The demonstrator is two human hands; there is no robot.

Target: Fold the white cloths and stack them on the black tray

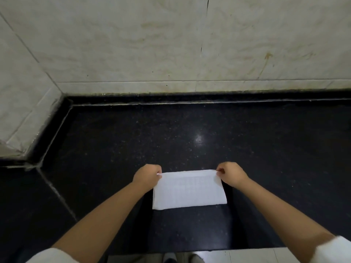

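Both hands are out over the black counter (266,149), each pinching a far corner of one white cloth (190,188): left hand (147,176) on the left corner, right hand (230,175) on the right. The cloth looks folded over (faint grid texture, no readable writing or labels), its near edge close to the counter's front edge. Tiled wall (171,44) sits behind the counter.

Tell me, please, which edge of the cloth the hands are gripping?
The far edge: the left hand and right hand pinch the cloth's far corners; the near edge is free.
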